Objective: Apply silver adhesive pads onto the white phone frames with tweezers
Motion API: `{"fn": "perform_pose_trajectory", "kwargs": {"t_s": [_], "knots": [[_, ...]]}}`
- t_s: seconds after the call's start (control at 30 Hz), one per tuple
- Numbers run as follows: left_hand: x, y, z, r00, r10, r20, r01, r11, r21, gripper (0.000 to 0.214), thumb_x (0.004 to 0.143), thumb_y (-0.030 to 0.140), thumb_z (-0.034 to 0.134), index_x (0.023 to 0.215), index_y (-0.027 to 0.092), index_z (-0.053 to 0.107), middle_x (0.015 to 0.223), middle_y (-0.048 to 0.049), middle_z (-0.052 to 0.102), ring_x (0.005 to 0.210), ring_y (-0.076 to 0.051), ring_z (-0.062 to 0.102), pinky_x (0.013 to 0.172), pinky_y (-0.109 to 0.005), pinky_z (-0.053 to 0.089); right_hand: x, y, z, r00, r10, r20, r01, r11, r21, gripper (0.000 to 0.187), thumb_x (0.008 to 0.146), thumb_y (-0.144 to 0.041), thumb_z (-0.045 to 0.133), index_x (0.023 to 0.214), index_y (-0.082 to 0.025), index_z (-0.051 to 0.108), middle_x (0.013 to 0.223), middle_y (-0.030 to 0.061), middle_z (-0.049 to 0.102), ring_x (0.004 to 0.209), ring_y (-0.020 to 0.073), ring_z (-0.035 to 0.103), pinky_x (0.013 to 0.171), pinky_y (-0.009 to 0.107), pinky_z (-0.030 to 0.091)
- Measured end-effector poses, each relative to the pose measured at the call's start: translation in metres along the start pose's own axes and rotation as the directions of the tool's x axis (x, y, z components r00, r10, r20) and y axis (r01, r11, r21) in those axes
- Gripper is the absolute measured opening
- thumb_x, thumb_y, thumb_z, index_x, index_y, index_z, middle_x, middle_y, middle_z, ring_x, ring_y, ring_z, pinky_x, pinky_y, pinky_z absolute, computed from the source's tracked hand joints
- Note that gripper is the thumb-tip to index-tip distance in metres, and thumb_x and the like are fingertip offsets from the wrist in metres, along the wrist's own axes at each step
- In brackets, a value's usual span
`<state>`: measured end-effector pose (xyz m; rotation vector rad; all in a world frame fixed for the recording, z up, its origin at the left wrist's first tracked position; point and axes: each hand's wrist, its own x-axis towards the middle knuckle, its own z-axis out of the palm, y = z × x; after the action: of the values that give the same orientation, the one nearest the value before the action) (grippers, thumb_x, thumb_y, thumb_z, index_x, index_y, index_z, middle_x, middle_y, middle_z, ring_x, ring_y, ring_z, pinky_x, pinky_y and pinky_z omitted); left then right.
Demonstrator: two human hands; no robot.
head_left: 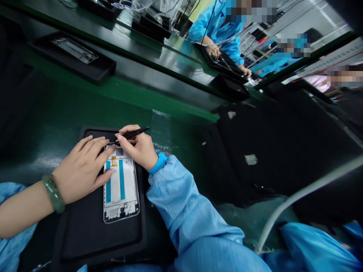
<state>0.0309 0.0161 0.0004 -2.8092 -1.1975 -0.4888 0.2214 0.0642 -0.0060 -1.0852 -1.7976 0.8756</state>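
Note:
An open phone frame [130, 181] lies in a black foam tray [85, 238]. Its inside faces up, with two blue strips and a small orange flex cable [114, 161] near the upper part. My left hand [85, 162] rests over the frame's upper left edge, fingers stretched out and fingertips at the top end. Between the thumb and fingers of my right hand [140, 149] is a slim black pen-like tool [135, 132]. Its lower tip points down at the frame's top edge, close to my left fingertips. The exact contact point is partly hidden by the fingers.
Another phone frame [75, 49] lies in a black tray [104, 71] at the upper left. A clear plastic strip [160, 128] is on the green table [68, 109]. Stacked black trays [269, 132] and a pale cable [297, 189] occupy the right. Across the bench, a person in blue [232, 45] works.

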Motion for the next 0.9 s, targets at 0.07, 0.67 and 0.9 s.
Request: {"fn": "perform_pose_trajectory", "kwargs": {"t_s": [0.07, 0.67, 0.9], "knots": [[0.0, -0.0001, -0.0001, 1.0, -0.009, 0.008, 0.009, 1.0, -0.006, 0.052, 0.09, 0.041, 0.046, 0.127, 0.006, 0.055, 0.125, -0.0234, 0.056, 0.118, -0.036, 0.052, 0.103, -0.056, 0.04, 0.0013, 0.0006, -0.0003, 1.0, -0.003, 0.008, 0.003, 1.0, 0.004, 0.014, 0.086, -0.03, 0.058, 0.096, -0.02, 0.057, 0.091, 0.0021, 0.066, 0.076, 0.0119, 0.068, 0.07, 0.025, 0.059], [0.0003, 0.0002, -0.0013, 1.0, -0.007, 0.026, 0.007, 1.0, -0.002, 0.052, 0.091, 0.043, 0.045, 0.129, 0.008, 0.054, 0.125, -0.0215, 0.056, 0.12, -0.035, 0.051, 0.104, -0.055, 0.039, -0.0057, -0.0008, -0.0056, 0.975, -0.21, -0.068, 0.199, 0.969, -0.144, 0.009, 0.089, -0.028, 0.06, 0.09, -0.021, 0.064, 0.088, 0.0025, 0.071, 0.081, 0.0142, 0.069, 0.072, 0.026, 0.057], [0.0006, 0.0004, -0.0018, 1.0, -0.013, 0.023, 0.013, 1.0, -0.001, 0.052, 0.091, 0.043, 0.043, 0.128, 0.007, 0.055, 0.124, -0.0218, 0.057, 0.119, -0.035, 0.052, 0.104, -0.055, 0.04, -0.0075, -0.0003, -0.005, 0.963, -0.264, -0.051, 0.253, 0.954, -0.162, 0.009, 0.09, -0.027, 0.058, 0.092, -0.021, 0.064, 0.089, 0.0027, 0.072, 0.082, 0.0139, 0.069, 0.074, 0.026, 0.057]]}}
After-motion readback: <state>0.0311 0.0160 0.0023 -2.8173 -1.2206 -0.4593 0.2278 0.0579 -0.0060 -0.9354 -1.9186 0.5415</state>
